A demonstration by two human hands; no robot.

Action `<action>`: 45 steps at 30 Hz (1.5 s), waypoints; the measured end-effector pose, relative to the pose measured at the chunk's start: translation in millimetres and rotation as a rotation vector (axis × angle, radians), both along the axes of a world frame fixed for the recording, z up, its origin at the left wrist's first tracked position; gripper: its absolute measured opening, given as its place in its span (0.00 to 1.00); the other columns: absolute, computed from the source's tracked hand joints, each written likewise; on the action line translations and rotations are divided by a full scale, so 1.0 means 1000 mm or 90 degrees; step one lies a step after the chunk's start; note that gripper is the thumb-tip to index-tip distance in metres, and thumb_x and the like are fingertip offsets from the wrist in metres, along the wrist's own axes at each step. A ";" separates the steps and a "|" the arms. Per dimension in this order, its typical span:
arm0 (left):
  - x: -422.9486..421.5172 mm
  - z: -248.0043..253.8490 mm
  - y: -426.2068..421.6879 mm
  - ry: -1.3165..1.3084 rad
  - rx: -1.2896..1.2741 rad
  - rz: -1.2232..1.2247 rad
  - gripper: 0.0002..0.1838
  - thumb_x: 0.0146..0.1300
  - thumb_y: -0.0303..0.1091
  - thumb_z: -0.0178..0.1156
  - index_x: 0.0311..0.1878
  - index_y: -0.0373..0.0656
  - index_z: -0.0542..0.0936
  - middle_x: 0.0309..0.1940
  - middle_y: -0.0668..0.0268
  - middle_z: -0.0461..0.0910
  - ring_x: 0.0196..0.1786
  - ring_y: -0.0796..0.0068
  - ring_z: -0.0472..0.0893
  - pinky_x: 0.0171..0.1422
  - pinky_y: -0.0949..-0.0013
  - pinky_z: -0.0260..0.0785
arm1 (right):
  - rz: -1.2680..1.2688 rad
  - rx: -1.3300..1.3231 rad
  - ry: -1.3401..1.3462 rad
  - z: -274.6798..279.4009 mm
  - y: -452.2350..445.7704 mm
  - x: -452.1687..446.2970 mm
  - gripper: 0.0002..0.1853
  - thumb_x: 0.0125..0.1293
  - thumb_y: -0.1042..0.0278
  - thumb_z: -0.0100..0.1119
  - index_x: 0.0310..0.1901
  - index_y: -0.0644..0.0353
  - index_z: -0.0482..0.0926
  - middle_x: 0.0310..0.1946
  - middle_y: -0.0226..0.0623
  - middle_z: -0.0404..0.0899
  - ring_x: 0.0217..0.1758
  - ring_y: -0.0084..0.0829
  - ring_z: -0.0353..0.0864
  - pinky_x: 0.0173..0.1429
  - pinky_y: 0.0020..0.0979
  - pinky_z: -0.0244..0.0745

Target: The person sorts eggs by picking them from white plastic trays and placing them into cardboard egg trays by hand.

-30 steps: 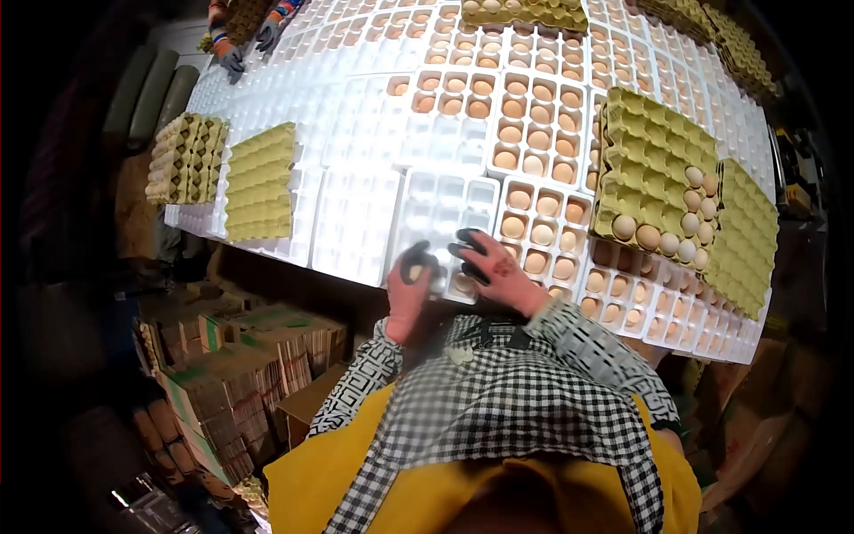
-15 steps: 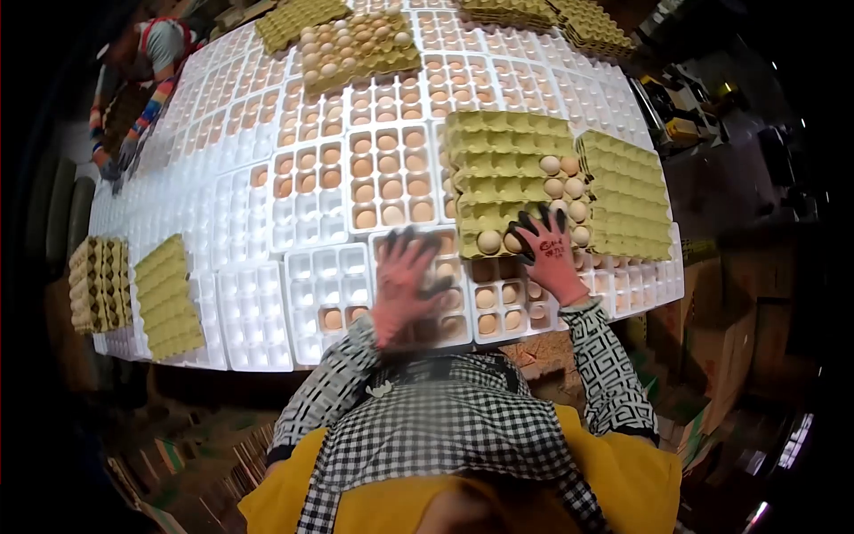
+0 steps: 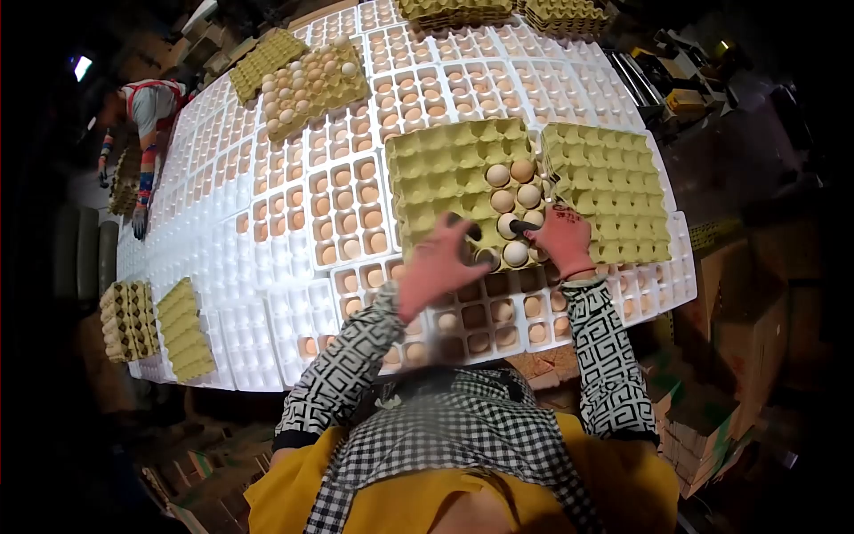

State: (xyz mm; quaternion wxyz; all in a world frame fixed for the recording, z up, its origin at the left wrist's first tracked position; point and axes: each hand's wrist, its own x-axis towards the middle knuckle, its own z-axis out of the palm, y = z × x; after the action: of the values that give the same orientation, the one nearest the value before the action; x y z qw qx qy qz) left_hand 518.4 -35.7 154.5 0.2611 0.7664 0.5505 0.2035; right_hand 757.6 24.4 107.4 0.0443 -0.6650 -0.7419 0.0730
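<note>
White plastic trays (image 3: 250,329) are covering the surface (image 3: 253,390), and toward its right front corner a yellow-green egg tray (image 3: 427,169) is holding several eggs (image 3: 503,200). The left hand (image 3: 436,271) is showing a wide grip over this tray's front edge. The right hand (image 3: 563,242) is reaching over the eggs; whether its grip is holding one, I cannot tell.

Eggs (image 3: 503,200) lie in one tray (image 3: 436,172), left of another tray (image 3: 614,193)

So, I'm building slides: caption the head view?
Left hand and right hand at eggs on a yellow-green tray, white trays around.
</note>
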 end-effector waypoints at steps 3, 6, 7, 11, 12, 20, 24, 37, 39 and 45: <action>0.027 -0.020 0.011 0.321 -0.080 -0.126 0.23 0.50 0.42 0.71 0.48 0.44 0.79 0.51 0.52 0.73 0.47 0.53 0.81 0.51 0.55 0.75 | -0.011 -0.041 0.207 0.013 0.007 0.026 0.25 0.54 0.44 0.69 0.36 0.63 0.82 0.37 0.44 0.85 0.40 0.39 0.86 0.43 0.38 0.78; 0.016 -0.005 0.016 0.211 -0.040 -0.137 0.26 0.54 0.38 0.71 0.57 0.45 0.78 0.52 0.54 0.76 0.44 0.56 0.83 0.46 0.61 0.77 | -0.092 -0.241 0.913 -0.005 0.002 0.071 0.22 0.61 0.63 0.64 0.55 0.62 0.79 0.46 0.41 0.83 0.41 0.34 0.85 0.42 0.33 0.81; 0.007 -0.006 0.019 -0.026 -0.151 -0.077 0.25 0.56 0.37 0.69 0.58 0.43 0.77 0.52 0.55 0.77 0.47 0.59 0.82 0.49 0.62 0.77 | -0.120 -0.293 1.175 -0.009 0.003 0.076 0.23 0.63 0.67 0.63 0.60 0.61 0.77 0.47 0.40 0.82 0.43 0.33 0.85 0.42 0.32 0.82; -0.015 0.019 0.032 -0.830 -0.513 0.043 0.27 0.65 0.31 0.61 0.67 0.41 0.69 0.52 0.58 0.78 0.49 0.66 0.82 0.55 0.66 0.76 | -0.002 -0.226 0.961 0.034 0.024 0.062 0.29 0.62 0.71 0.62 0.66 0.56 0.72 0.59 0.40 0.75 0.52 0.33 0.82 0.48 0.29 0.82; -0.015 0.016 0.037 -0.873 -0.525 0.052 0.27 0.65 0.31 0.60 0.67 0.42 0.69 0.51 0.58 0.78 0.47 0.67 0.82 0.52 0.68 0.76 | 0.092 -0.091 0.639 0.021 0.033 0.059 0.29 0.59 0.70 0.65 0.65 0.51 0.73 0.60 0.43 0.75 0.53 0.37 0.82 0.50 0.33 0.81; -0.019 -0.011 -0.008 -0.807 -0.380 0.227 0.21 0.65 0.34 0.64 0.59 0.38 0.77 0.44 0.66 0.83 0.40 0.81 0.80 0.45 0.74 0.75 | 0.149 0.013 0.394 -0.037 0.058 0.051 0.30 0.47 0.66 0.72 0.56 0.56 0.80 0.51 0.45 0.80 0.51 0.40 0.84 0.55 0.38 0.79; -0.109 -0.050 -0.137 -0.733 -0.280 0.452 0.23 0.64 0.33 0.63 0.62 0.37 0.75 0.45 0.64 0.82 0.42 0.79 0.81 0.46 0.73 0.75 | 0.076 0.010 0.692 0.005 -0.003 0.062 0.26 0.57 0.79 0.67 0.59 0.66 0.77 0.55 0.38 0.80 0.59 0.31 0.77 0.66 0.32 0.69; -0.310 -0.099 -0.228 -0.599 -0.031 0.710 0.21 0.65 0.28 0.61 0.62 0.37 0.76 0.54 0.62 0.81 0.51 0.74 0.81 0.56 0.69 0.74 | 0.435 -0.171 0.204 -0.053 -0.185 -0.389 0.30 0.53 0.57 0.68 0.59 0.51 0.76 0.66 0.56 0.65 0.53 0.48 0.80 0.50 0.43 0.78; -0.307 -0.098 -0.237 -0.419 0.077 0.671 0.21 0.66 0.26 0.58 0.62 0.36 0.75 0.56 0.59 0.80 0.55 0.68 0.80 0.59 0.66 0.73 | 0.461 -0.207 0.132 -0.049 -0.189 -0.391 0.26 0.60 0.63 0.58 0.62 0.51 0.73 0.59 0.53 0.70 0.46 0.47 0.83 0.43 0.43 0.79; -0.312 -0.124 -0.244 0.057 0.126 0.461 0.24 0.60 0.27 0.57 0.61 0.38 0.74 0.63 0.51 0.73 0.69 0.45 0.67 0.78 0.45 0.51 | 0.399 -0.161 0.339 -0.037 -0.175 -0.382 0.30 0.63 0.58 0.59 0.67 0.52 0.69 0.63 0.49 0.70 0.55 0.48 0.79 0.51 0.44 0.78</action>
State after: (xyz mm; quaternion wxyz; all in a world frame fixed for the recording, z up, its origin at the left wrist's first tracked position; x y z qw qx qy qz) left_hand 206.3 -279.4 30.6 0.0722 0.5520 0.7743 0.3010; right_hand 375.6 -150.9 70.3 0.1284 -0.3652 -0.8560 0.3425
